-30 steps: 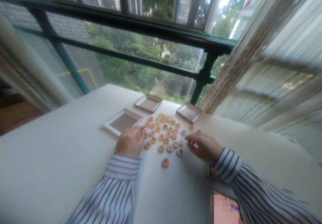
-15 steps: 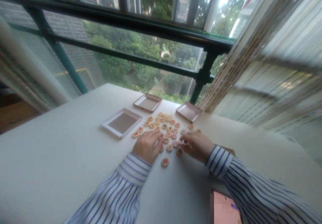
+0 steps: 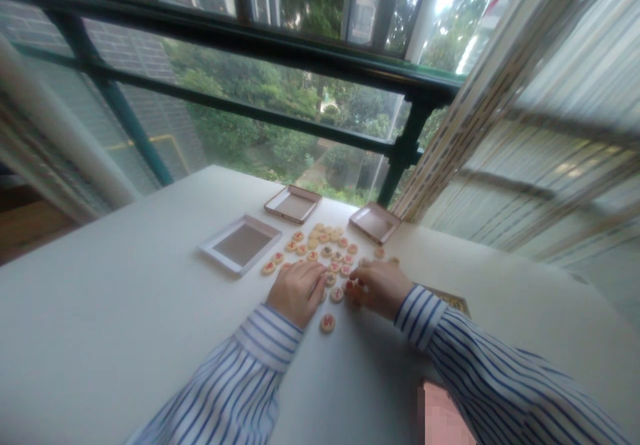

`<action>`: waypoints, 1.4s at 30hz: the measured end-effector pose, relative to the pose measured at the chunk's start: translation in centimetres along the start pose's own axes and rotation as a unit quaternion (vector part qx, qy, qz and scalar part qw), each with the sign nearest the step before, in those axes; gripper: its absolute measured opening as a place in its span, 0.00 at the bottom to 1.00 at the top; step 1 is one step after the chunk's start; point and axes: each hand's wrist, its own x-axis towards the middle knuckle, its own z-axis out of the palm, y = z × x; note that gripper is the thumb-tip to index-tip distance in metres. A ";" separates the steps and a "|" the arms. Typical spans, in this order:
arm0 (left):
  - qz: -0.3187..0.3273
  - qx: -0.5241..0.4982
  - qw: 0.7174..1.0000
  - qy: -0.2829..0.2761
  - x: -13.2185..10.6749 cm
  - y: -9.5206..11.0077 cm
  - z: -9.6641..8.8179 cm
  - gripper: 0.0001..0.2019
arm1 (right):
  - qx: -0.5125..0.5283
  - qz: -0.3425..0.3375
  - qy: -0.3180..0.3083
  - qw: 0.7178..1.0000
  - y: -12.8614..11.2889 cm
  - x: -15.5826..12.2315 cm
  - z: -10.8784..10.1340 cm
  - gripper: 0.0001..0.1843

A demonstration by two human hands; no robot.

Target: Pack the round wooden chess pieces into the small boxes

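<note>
Round wooden Chinese chess pieces (image 3: 337, 294) with red or dark characters lie loosely spread on the white table, and some show plain faces. My left hand (image 3: 297, 290) rests at the near left side of the group, fingers curled together and thumb close by; what is under them is hidden. On the opposite side, my right hand (image 3: 383, 288) has its thumb and fingers bent around a red-marked piece (image 3: 349, 286). One red-marked piece (image 3: 327, 323) sits apart, nearer to me, between the two wrists.
Beyond the pieces are a white-rimmed shallow tray (image 3: 213, 252), a shallow box part (image 3: 293, 217) and another one (image 3: 375, 236). A patterned box (image 3: 457, 303) is partly behind my right sleeve. A pink, pixelated object (image 3: 445, 418) lies at the near edge. Green railing (image 3: 250, 108) borders the window.
My right hand has shifted left, closer to my left hand, and its fingertips now meet a red-marked piece. More of the patterned box shows. My left hand has barely moved.
</note>
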 end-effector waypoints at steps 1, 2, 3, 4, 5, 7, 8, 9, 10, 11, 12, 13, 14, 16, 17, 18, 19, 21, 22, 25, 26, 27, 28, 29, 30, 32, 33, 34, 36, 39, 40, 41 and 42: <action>-0.001 0.000 1.000 -0.001 0.0 0.0 0.0 0.11 | -0.003 0.002 -0.001 1.000 -0.1 0.1 0.0 0.16; -0.001 0.000 1.000 -0.002 0.0 0.0 0.1 0.11 | -0.005 0.003 -0.002 1.000 -0.1 0.2 0.1 0.16; -0.001 0.000 1.000 -0.003 0.0 0.0 0.1 0.11 | -0.008 0.005 -0.003 1.000 -0.1 0.3 0.1 0.16; -0.002 0.000 1.000 -0.004 0.0 0.0 0.1 0.11 | -0.011 0.005 -0.005 1.000 -0.2 0.4 0.2 0.16; -0.002 0.000 1.000 -0.004 0.0 0.0 0.1 0.11 | -0.014 0.007 -0.006 1.000 -0.2 0.5 0.3 0.16; -0.005 0.000 1.000 -0.004 0.1 0.1 0.1 0.11 | -0.020 0.012 -0.007 1.000 -0.2 0.7 0.5 0.15; -0.005 0.000 1.000 -0.004 0.1 0.1 0.1 0.11 | -0.022 0.015 -0.005 1.000 -0.2 0.7 0.6 0.15; -0.005 -0.001 1.000 -0.002 0.1 0.1 0.1 0.11 | -0.023 0.016 -0.004 1.000 -0.2 0.8 0.7 0.15; -0.005 -0.002 1.000 0.000 0.0 0.1 0.1 0.11 | -0.024 0.017 -0.004 1.000 -0.2 0.8 0.7 0.15; -0.004 -0.002 1.000 0.002 0.0 0.1 0.1 0.11 | -0.025 0.017 -0.005 1.000 -0.2 0.9 0.7 0.14; -0.003 -0.003 1.000 0.003 0.0 0.1 0.1 0.11 | -0.026 0.016 -0.006 1.000 -0.2 0.9 0.7 0.14; -0.004 -0.003 1.000 0.003 0.0 0.1 0.0 0.10 | -0.026 0.014 -0.006 1.000 -0.2 1.0 0.7 0.14; -0.006 -0.003 1.000 0.003 0.0 0.1 0.0 0.11 | -0.027 0.013 -0.005 1.000 -0.2 1.0 0.7 0.15; -0.011 -0.002 1.000 0.001 0.0 0.1 0.0 0.11 | -0.028 0.012 -0.002 1.000 -0.3 1.1 0.8 0.15; -0.013 -0.002 1.000 0.001 0.0 0.1 0.0 0.11 | -0.028 0.013 -0.001 1.000 -0.3 1.1 0.8 0.14; -0.014 -0.001 1.000 0.001 0.0 0.2 0.0 0.11 | -0.029 0.013 -0.002 1.000 -0.4 1.2 0.8 0.14; -0.014 -0.001 1.000 0.002 0.0 0.2 0.0 0.11 | -0.030 0.014 -0.004 0.999 -0.4 1.2 0.8 0.14; -0.010 -0.001 1.000 0.001 0.0 0.2 0.0 0.11 | -0.030 0.015 -0.009 0.999 -0.5 1.3 0.8 0.14; -0.009 -0.001 1.000 0.002 0.0 0.2 0.0 0.11 | -0.030 0.016 -0.009 0.999 -0.5 1.3 0.9 0.13; -0.008 -0.001 1.000 0.004 0.1 0.3 -0.1 0.11 | -0.031 0.019 -0.001 0.999 -0.5 1.4 1.0 0.13; -0.009 0.000 1.000 0.003 0.1 0.3 -0.1 0.11 | -0.029 0.019 0.004 0.999 -0.5 1.4 1.0 0.13; -0.010 0.000 1.000 0.002 0.1 0.3 -0.1 0.10 | -0.027 0.019 0.009 0.999 -0.5 1.3 0.9 0.12; -0.010 0.001 1.000 0.000 0.1 0.4 -0.2 0.10 | -0.024 0.020 0.012 0.999 -0.4 1.2 0.8 0.12; -0.010 0.002 1.000 -0.001 0.1 0.4 -0.2 0.10 | -0.021 0.022 0.014 0.999 -0.4 1.1 0.6 0.12; -0.009 0.002 1.000 -0.001 0.2 0.5 -0.3 0.10 | -0.019 0.024 0.016 0.999 -0.3 1.0 0.4 0.12; -0.007 0.003 1.000 0.006 0.2 0.5 -0.4 0.10 | -0.017 0.026 0.016 0.999 -0.2 0.7 -0.2 0.12; -0.006 0.002 1.000 0.010 0.2 0.5 -0.4 0.10 | -0.016 0.026 0.017 0.999 -0.2 0.5 -0.4 0.12; -0.007 0.001 1.000 0.014 0.3 0.6 -0.4 0.10 | -0.014 0.025 0.019 0.999 -0.1 0.4 -0.7 0.12; -0.007 -0.001 1.000 0.018 0.3 0.6 -0.5 0.11 | -0.010 0.019 0.028 0.999 0.0 0.0 -1.0 0.12; -0.005 -0.004 1.000 0.020 0.4 0.8 -0.5 0.11 | -0.011 0.019 0.049 0.999 0.2 -0.5 -1.1 0.11; -0.004 -0.005 1.000 0.023 0.4 0.8 -0.4 0.11 | -0.012 0.021 0.056 0.998 0.2 -0.7 -1.1 0.11; -0.003 -0.006 1.000 0.027 0.4 0.9 -0.4 0.11 | -0.014 0.023 0.064 0.998 0.2 -1.0 -1.2 0.11; 0.000 -0.009 0.999 0.031 0.4 1.0 -0.3 0.11 | -0.014 0.024 0.071 0.997 0.2 -1.2 -1.2 0.11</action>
